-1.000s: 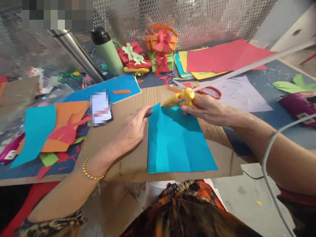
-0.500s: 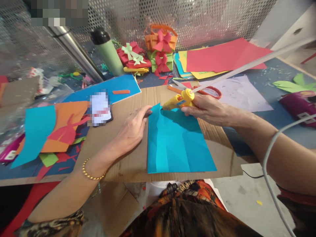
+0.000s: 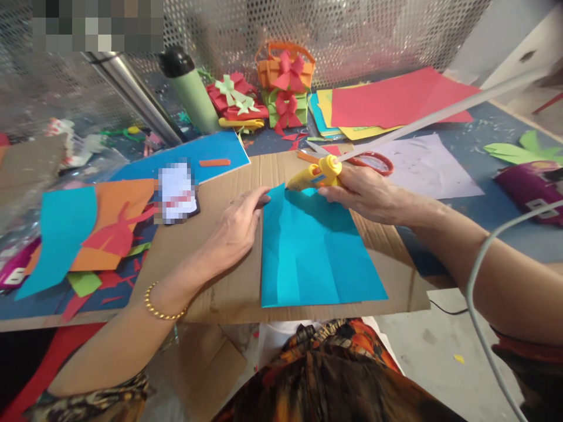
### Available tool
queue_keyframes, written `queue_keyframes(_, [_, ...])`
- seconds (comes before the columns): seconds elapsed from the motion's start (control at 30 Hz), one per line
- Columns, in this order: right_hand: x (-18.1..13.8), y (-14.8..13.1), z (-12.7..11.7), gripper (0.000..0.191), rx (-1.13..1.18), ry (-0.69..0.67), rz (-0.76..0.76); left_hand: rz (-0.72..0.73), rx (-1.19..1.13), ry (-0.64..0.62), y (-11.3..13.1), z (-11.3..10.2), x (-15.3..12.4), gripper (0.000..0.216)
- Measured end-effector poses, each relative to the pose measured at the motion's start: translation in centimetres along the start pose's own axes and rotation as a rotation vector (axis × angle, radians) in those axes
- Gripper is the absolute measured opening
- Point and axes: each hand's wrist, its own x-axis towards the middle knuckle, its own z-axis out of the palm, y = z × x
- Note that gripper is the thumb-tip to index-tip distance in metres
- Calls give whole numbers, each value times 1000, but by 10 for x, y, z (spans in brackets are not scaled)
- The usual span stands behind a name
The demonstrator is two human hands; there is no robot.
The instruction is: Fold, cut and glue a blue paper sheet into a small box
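A creased turquoise paper sheet (image 3: 312, 258) lies on a brown cardboard board (image 3: 229, 287). My left hand (image 3: 235, 225) rests flat on the cardboard, fingers stretched out, fingertips touching the sheet's top left corner. My right hand (image 3: 367, 193) grips a yellow glue gun (image 3: 314, 174), its nozzle pointing left over the sheet's top edge. A long glue stick (image 3: 440, 111) juts from the gun's back toward the upper right. A grey cord (image 3: 477, 281) loops over my right forearm.
Red-handled scissors (image 3: 373, 161) lie behind the gun. Paper gift boxes with bows (image 3: 284, 88), a green bottle (image 3: 191, 88) and stacked coloured sheets (image 3: 396, 99) stand at the back. Orange, blue and red paper scraps (image 3: 101, 228) cover the left. A purple packet (image 3: 534, 187) sits right.
The glue gun and my right hand have shifted slightly left and up along the sheet's top edge. My left hand has stayed in place.
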Motion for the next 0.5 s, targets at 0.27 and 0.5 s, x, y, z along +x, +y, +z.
queue_keyframes(0.27, [-1,1,0,33,-37,-8,24,2,5,8,-1,0,0,41])
queue_keyframes(0.5, [-2,1,-5,41,-63,-82,80,-6,-1,1,0,-1,0,40])
